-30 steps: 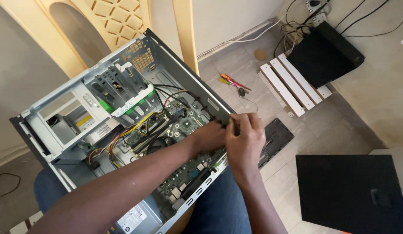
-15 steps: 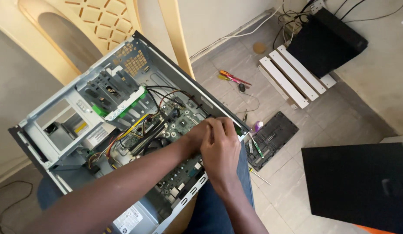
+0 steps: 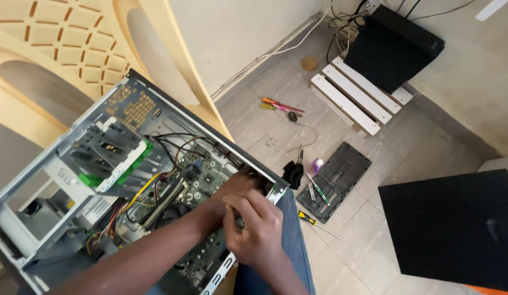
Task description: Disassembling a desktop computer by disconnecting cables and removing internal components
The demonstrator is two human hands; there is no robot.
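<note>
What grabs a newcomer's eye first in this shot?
The opened desktop computer case on the person's lap fills the lower left, its green motherboard and coloured cables exposed. Both hands work together at its near edge: the right hand in front, the left hand just behind it; what they hold is hidden. On the tiled floor to the right lie a dark laptop base panel, screwdrivers and a white slatted rack.

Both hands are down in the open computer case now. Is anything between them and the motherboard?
Nothing visible. The left hand and the right hand are already at the motherboard near the case edge. The cables lie further left, clear of both hands. The contact spot itself is hidden under the hands.
</note>
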